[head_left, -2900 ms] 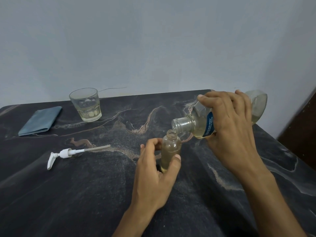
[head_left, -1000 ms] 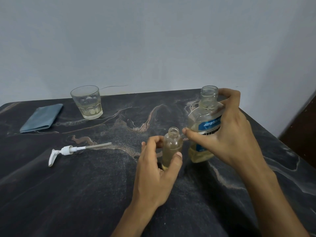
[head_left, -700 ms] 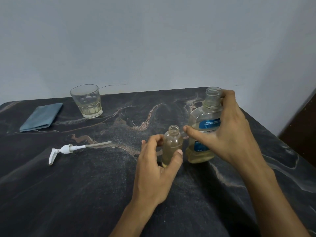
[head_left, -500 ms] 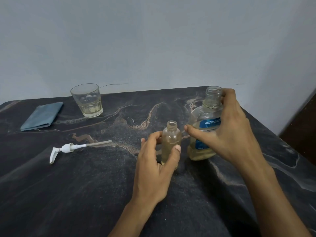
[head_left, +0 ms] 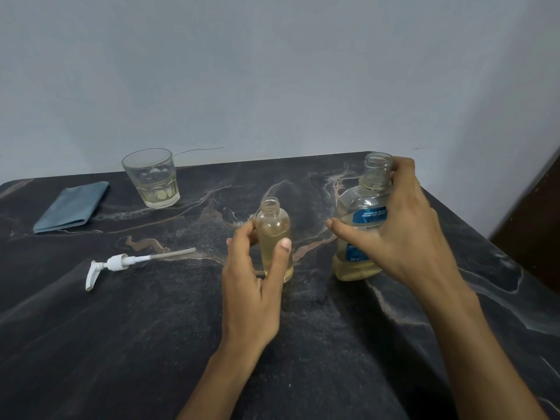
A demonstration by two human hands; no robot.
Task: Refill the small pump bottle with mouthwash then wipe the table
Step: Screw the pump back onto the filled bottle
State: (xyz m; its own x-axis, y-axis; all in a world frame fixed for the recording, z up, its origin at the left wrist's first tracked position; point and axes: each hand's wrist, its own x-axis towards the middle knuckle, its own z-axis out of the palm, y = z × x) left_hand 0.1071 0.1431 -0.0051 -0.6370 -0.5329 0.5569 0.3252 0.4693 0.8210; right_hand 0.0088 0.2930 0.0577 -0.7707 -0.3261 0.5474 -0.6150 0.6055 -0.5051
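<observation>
The small clear pump bottle [head_left: 273, 234] stands open-topped in the middle of the dark marble table [head_left: 151, 328], nearly full of pale yellow liquid, with my left hand [head_left: 253, 286] wrapped around its lower half. To its right the uncapped mouthwash bottle [head_left: 362, 207] with a blue label stands upright on the table, about a quarter full. My right hand [head_left: 400, 234] grips it at neck and side. The white pump head [head_left: 118, 263] with its dip tube lies on the table to the left. A folded blue cloth [head_left: 72, 206] lies at the far left.
A drinking glass [head_left: 151, 177] with a little pale liquid stands at the back left near the wall. The table's right edge runs diagonally behind my right hand, with a dark brown panel [head_left: 533, 231] beyond it.
The mouthwash bottle went from tilted over the small bottle's mouth to upright, then down onto the table to the right. The small bottle has shifted slightly left, away from it.
</observation>
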